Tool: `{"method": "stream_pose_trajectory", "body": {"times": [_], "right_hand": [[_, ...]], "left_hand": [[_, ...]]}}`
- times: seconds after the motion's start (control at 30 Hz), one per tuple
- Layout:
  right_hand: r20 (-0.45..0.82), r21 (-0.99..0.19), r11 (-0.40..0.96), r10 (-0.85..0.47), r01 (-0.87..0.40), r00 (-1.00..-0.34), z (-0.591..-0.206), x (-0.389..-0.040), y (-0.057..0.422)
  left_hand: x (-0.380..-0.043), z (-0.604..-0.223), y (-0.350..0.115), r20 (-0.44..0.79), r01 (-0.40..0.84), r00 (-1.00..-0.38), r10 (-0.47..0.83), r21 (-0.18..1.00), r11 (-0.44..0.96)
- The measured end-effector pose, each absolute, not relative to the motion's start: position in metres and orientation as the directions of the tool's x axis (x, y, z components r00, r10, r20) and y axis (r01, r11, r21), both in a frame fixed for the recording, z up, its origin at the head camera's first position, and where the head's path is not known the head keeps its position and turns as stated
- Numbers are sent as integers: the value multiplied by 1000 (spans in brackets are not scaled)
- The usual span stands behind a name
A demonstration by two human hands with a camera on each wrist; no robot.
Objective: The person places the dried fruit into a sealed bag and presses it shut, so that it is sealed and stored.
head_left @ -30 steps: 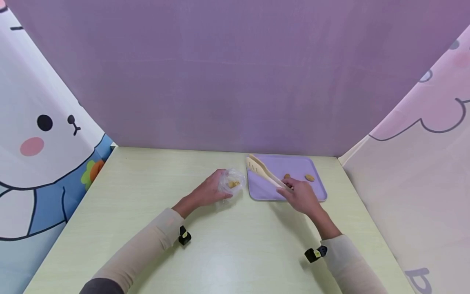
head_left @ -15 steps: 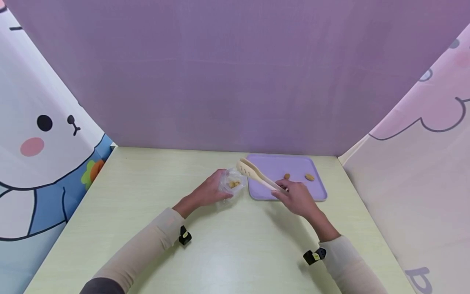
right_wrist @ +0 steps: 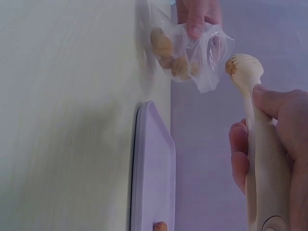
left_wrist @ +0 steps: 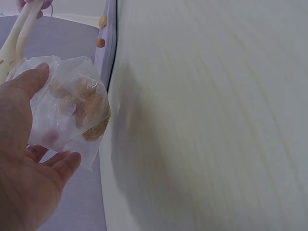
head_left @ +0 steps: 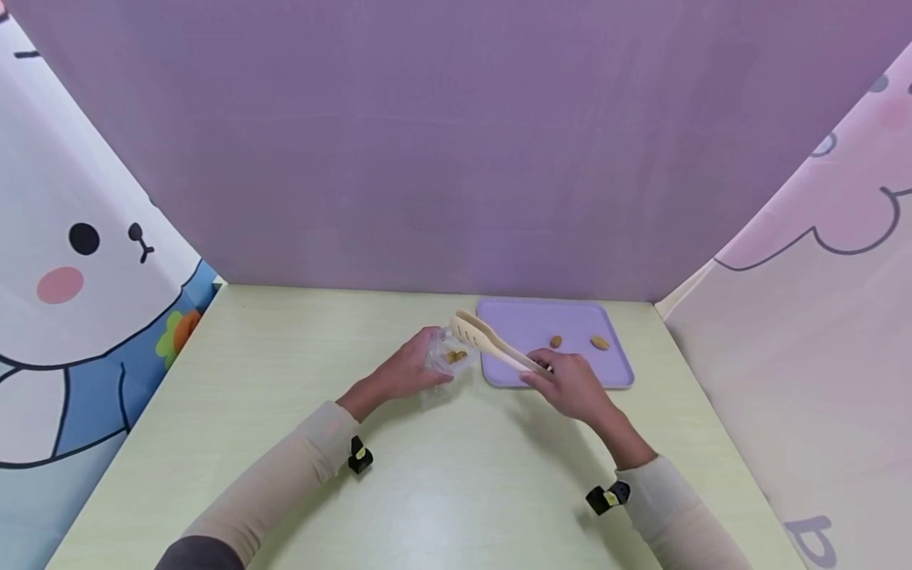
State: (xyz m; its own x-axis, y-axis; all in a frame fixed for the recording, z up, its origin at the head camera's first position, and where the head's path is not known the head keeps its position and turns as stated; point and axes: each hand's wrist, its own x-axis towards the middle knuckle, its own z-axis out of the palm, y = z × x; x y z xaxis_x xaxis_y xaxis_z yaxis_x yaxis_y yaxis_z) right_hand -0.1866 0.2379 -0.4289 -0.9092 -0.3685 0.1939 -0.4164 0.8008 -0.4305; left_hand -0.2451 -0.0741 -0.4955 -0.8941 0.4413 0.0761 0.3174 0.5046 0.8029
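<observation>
My left hand (head_left: 411, 368) grips a clear plastic bag (left_wrist: 65, 103) by its side, thumb over the top and fingers below. Several brown nuts (left_wrist: 91, 108), walnut-like and rough, show through the film. Cream slotted tongs (head_left: 492, 340) are held in my right hand (head_left: 574, 385), thumb on one arm and fingers round the other. A brown nut (right_wrist: 231, 66) is pinched between the tong heads. In the head view these heads overlap the bag's top right edge; the right wrist view shows them a little apart from it.
A lilac tray (head_left: 513, 313) lies at the table's back right, with a small brown nut (head_left: 556, 341) and a longer tan one (head_left: 599, 343) on it. The pale table (head_left: 427, 491) meets a purple wall (head_left: 456, 158) behind and printed cloth walls at both sides.
My right hand and the tongs have moved left from over the tray, so the tong heads now overlap the bag in the head view. The left hand has stayed almost still.
</observation>
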Motion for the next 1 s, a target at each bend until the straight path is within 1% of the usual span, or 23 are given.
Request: {"method": "stream_pose_trajectory", "body": {"times": [0.27, 0.53, 0.77, 1.0], "right_hand": [[187, -450, 792, -367, -411, -911, -426, -189, 238], [158, -508, 786, -317, -352, -935, -428, -192, 246], [173, -509, 789, -299, -345, -939, -433, -196, 257], [152, -526, 795, -261, -301, -953, -438, -201, 272]], "left_hand": [[-245, -495, -76, 77, 314, -899, 431, 798, 514], [-246, -498, -79, 76, 317, -899, 431, 794, 519], [-246, -500, -82, 87, 330, -898, 431, 782, 529], [-244, -498, -85, 86, 330, -898, 432, 781, 530]]}}
